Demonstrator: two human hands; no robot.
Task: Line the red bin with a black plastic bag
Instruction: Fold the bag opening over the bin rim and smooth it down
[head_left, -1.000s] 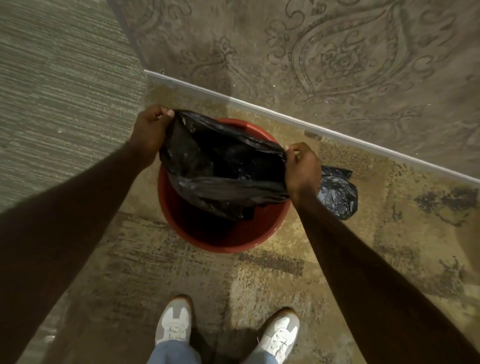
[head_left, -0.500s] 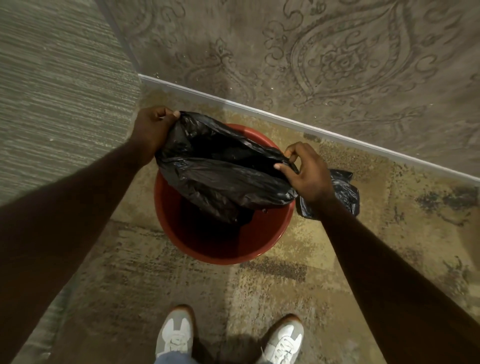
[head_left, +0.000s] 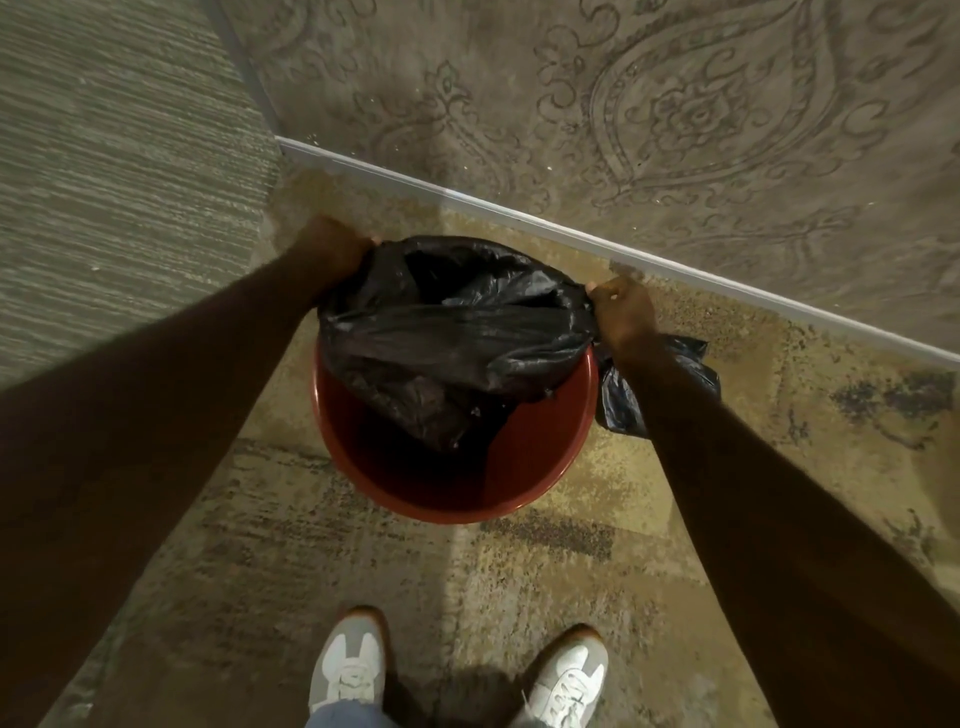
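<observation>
A round red bin (head_left: 540, 452) stands on the carpet close to the wall. A crumpled black plastic bag (head_left: 452, 332) is stretched over the far half of its mouth, and part of it droops down inside. My left hand (head_left: 332, 252) grips the bag's edge at the bin's far left rim. At the far right rim my right hand (head_left: 621, 312) pinches the opposite edge. The near half of the bin's inside shows bare red. A loose bunch of black plastic (head_left: 660, 384) hangs outside the bin under my right wrist.
A patterned wall with a white baseboard (head_left: 571, 228) runs diagonally right behind the bin. A striped wall panel (head_left: 104, 156) stands to the left. My two white sneakers (head_left: 457, 675) rest on the mottled carpet (head_left: 363, 545) in front of the bin.
Both hands have spread the bag wider and pushed it toward the bin's far rim. The right hand has moved outward to the right rim and closed on the edge.
</observation>
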